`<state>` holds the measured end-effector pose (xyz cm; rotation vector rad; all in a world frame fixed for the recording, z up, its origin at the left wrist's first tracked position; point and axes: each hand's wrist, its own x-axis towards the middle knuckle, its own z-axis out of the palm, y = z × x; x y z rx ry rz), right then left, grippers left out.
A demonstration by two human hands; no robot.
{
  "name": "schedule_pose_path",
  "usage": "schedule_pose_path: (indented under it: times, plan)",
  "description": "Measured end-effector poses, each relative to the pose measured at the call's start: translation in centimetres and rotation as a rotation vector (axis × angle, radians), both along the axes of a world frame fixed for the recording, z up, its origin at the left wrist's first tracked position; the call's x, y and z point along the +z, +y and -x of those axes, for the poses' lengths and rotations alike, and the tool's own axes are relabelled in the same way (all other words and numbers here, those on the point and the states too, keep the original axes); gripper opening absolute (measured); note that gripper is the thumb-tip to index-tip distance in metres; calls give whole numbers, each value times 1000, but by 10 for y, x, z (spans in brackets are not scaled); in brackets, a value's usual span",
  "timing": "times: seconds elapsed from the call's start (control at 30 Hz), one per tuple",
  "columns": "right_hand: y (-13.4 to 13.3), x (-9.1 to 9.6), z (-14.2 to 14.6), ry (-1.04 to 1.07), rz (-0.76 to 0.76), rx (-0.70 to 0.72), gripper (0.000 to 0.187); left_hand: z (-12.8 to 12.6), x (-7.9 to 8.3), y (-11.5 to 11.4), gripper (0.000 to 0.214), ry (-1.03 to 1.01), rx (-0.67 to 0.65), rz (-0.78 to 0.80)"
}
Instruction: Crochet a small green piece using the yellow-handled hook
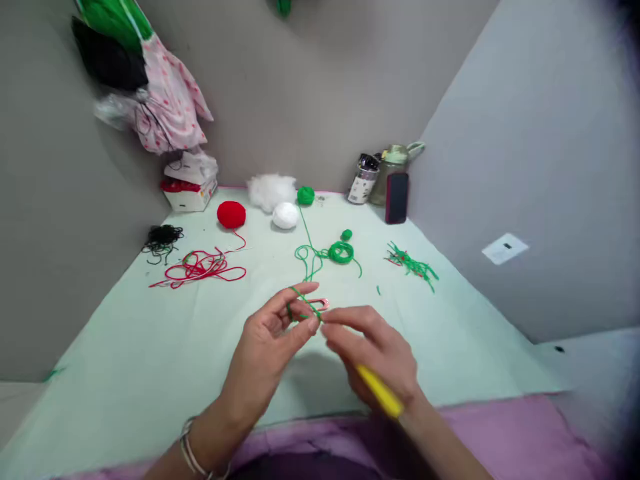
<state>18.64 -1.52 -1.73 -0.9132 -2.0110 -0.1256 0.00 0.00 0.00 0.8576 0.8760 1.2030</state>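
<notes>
My left hand (273, 333) is raised over the pale green cloth (125, 360), fingers pinched, with green yarn (300, 300) looped over the index finger. My right hand (375, 350) is closed on a yellow-handled crochet hook (380, 393) whose tip meets the yarn at my left fingertips. The strand runs back to a loose green coil (341, 252) and a small green ball (305, 195). A pink clip-like object (320, 304) lies just behind my fingers.
On the cloth lie a red yarn ball (231, 215), a red tangle (200, 268), black yarn (163, 238), a white ball (285, 215), white stuffing (271, 189) and green scraps (413, 265). A box (190, 190), jars (364, 179) and a phone (397, 197) stand at the back.
</notes>
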Motion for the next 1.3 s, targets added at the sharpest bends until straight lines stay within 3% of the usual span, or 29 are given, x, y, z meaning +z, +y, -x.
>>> schedule_pose_path:
  times: [0.13,0.3,0.47,0.7,0.83,1.0,1.1,1.2,1.3]
  plan:
    - [6,9,13,170,-2,110,30,-2,4,-3,49,-175,-143,169]
    - [12,15,14,790,393,324,20,-1,8,-3,41,-169,-101,155]
    - [16,14,18,860,547,417,15,-6,4,-5,31,-114,-128,38]
    - [16,8,13,958,690,447,16,-1,4,-4,32,-61,-86,40]
    - [13,11,11,834,566,345,19,-1,4,-4,30,-44,-56,29]
    - [4,14,11,238,95,196,30,-5,2,-6,35,-72,4,35]
    - [1,12,12,33,-37,107,37,-5,4,-6,42,-207,-54,157]
    - [3,11,12,327,110,151,29,-4,5,-5,44,-303,-161,242]
    - [9,11,12,742,371,292,23,-3,3,-4,38,-248,-143,202]
